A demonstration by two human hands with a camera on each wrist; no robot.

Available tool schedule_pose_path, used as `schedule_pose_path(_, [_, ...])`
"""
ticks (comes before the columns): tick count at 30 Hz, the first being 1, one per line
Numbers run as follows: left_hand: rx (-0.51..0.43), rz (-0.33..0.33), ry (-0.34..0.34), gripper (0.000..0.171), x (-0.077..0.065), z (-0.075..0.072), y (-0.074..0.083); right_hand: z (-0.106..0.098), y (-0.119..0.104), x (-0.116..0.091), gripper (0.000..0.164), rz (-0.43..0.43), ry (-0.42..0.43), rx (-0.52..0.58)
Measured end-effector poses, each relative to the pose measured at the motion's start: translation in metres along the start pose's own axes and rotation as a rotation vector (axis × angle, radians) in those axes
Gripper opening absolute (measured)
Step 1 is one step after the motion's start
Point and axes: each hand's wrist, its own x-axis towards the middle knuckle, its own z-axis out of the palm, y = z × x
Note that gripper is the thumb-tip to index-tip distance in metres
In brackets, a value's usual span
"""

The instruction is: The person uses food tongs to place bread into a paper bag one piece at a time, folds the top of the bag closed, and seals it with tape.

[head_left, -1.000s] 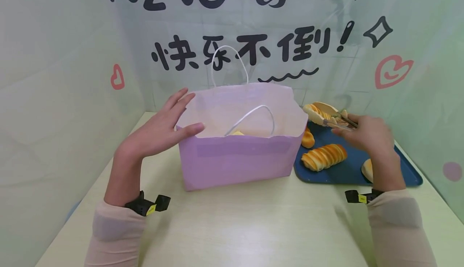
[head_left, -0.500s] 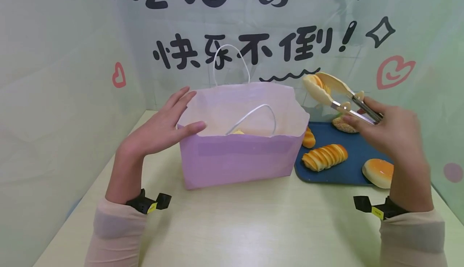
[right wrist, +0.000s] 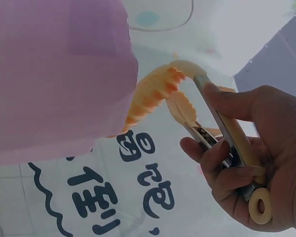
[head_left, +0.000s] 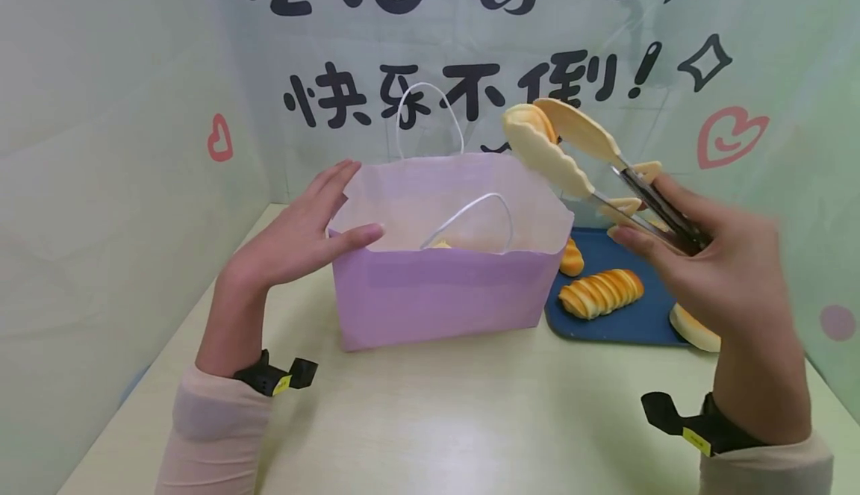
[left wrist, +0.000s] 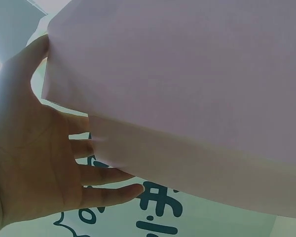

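A purple paper bag with white string handles stands open-topped on the table. My left hand rests on its left rim, fingers straight and thumb over the front edge; the left wrist view shows the spread fingers beside the paper. My right hand grips food tongs with cream-coloured tips and metal arms. Between the tips is a ridged golden bread roll, held above the bag's right rim. In the head view the tips hide most of that roll. A bit of something yellow shows inside the bag.
Right of the bag lies a blue tray. On it are a ridged bread roll, a smaller bread piece partly behind the bag, and a round bun partly behind my right wrist. A printed backdrop stands behind.
My right hand has lifted the tongs and the pinched bread roll off the tray and brought them up and left toward the bag. My left hand has stayed at the rim.
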Motion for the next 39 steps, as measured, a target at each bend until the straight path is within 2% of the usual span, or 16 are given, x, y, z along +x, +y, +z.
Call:
schedule_pose_path(4, [-0.004, -0.001, 0.004, 0.092, -0.001, 0.0, 0.0, 0.012, -0.008, 0.0, 0.07, -0.032, -0.075, 0.074])
schedule_pose_path(10, [-0.019, 0.006, 0.007, 0.092, -0.001, 0.001, -0.001, 0.029, -0.016, 0.004, 0.068, 0.026, -0.18, 0.112])
schedule_pose_path(19, [-0.014, 0.009, 0.012, 0.094, -0.001, 0.002, 0.001, 0.048, -0.034, 0.005, 0.064, 0.041, -0.264, 0.049])
schedule_pose_path(24, [-0.003, 0.009, 0.012, 0.094, -0.002, 0.0, 0.001, 0.056, -0.04, 0.005, 0.074, 0.037, -0.317, 0.059])
schedule_pose_path(32, [0.038, 0.007, 0.013, 0.089, -0.001, -0.001, -0.002, 0.046, -0.034, 0.005, 0.075, 0.007, -0.231, 0.028])
schedule_pose_path(39, [0.025, -0.001, 0.01, 0.087, -0.002, -0.002, -0.004, 0.024, -0.016, 0.007, 0.077, 0.14, -0.194, -0.048])
